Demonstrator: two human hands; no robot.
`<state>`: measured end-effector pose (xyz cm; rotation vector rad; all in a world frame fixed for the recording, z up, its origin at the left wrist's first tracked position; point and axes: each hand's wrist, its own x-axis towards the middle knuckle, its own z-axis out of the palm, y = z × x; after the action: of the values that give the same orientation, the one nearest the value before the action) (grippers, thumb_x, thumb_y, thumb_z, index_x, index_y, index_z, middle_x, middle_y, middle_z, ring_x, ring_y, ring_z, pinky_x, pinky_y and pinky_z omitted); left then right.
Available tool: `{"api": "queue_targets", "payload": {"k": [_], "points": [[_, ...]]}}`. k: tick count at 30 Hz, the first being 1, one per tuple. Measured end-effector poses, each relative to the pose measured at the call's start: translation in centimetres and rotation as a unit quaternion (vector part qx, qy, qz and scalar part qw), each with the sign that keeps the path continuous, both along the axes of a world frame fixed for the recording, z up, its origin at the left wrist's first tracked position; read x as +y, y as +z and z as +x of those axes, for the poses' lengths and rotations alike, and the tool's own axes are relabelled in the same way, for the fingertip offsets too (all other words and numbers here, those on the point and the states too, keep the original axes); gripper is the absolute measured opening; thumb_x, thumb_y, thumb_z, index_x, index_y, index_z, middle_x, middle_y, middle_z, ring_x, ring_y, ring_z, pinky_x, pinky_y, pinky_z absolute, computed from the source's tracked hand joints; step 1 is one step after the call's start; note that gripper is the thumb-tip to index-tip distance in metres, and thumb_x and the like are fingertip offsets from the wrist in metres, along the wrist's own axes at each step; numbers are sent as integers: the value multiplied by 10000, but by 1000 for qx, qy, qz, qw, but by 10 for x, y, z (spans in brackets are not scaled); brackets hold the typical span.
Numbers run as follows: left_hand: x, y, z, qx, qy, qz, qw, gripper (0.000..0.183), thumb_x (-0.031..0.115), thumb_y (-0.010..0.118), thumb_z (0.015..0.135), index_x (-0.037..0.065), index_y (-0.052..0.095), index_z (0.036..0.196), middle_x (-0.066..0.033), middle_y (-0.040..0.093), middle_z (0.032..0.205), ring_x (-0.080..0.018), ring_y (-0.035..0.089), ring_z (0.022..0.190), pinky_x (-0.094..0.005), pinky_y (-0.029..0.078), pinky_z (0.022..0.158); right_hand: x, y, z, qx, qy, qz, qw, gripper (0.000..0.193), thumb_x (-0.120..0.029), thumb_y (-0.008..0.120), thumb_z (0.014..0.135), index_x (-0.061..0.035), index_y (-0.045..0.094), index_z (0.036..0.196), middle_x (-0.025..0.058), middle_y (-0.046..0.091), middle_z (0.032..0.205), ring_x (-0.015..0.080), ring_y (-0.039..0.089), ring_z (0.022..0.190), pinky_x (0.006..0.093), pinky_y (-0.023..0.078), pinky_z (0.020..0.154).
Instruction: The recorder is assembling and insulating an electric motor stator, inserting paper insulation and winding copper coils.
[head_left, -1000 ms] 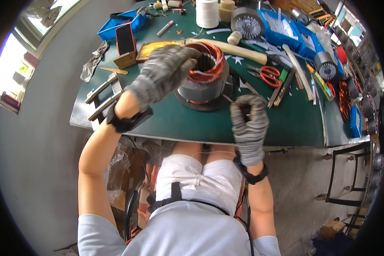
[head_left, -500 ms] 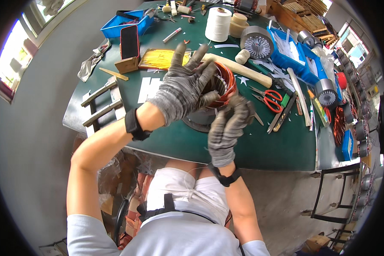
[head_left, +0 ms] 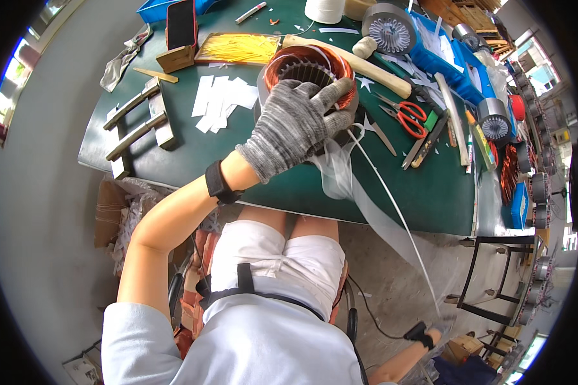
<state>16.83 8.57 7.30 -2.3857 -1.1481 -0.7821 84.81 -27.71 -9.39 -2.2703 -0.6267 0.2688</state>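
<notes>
A motor stator (head_left: 306, 72) with a ring of red-brown copper winding (head_left: 344, 61) stands on the green table. My left hand (head_left: 294, 120), in a grey knit glove, grips its near side, fingers bent over the rim. From beside those fingers a white cord (head_left: 397, 204) stretches taut down to the right. At its far end my right hand (head_left: 440, 323), also gloved and blurred by motion, holds the cord, well off the table with the arm extended. A pale see-through smear hangs below the stator, apparently the moving cord.
Red-handled scissors (head_left: 411, 120), a wooden mallet (head_left: 372, 69) and a knife (head_left: 430, 142) lie to the right. White paper slips (head_left: 221, 99), yellow strips (head_left: 237, 48) and a metal frame (head_left: 138, 122) are at left. Blue bins (head_left: 433, 54) stand at the back right.
My right hand has swung from the stator far out to the lower right, drawing the cord taut. My left hand has come down onto the stator's near side. The view has shifted.
</notes>
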Motion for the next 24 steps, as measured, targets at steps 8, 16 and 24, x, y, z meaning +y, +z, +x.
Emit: {"api": "queue_targets", "payload": {"k": [8,16,24], "points": [[-94,5,44,-34,-126,-43,991,270,181,602,654,205,626,922,-22,563,959,-205,542,900,-363,443,740,216,146,-314,158,269,78,947,541,-495,409,876,-131,485,1269,85,488,1233,226,477,1058,340,397,874],[-166,-59,82,205,-329,-203,899,202,160,556,708,83,616,884,-33,572,804,-193,576,775,-321,463,667,307,184,-454,463,594,-58,655,307,-300,543,875,-28,607,1001,-55,564,699,6,353,534,148,286,471],[-90,10,-35,-189,-62,-65,978,277,88,603,680,81,602,956,-129,576,1050,-325,540,993,-442,428,860,232,127,-327,353,436,31,827,162,-206,640,829,-46,619,842,-26,528,689,49,413,506,194,310,450]]}}
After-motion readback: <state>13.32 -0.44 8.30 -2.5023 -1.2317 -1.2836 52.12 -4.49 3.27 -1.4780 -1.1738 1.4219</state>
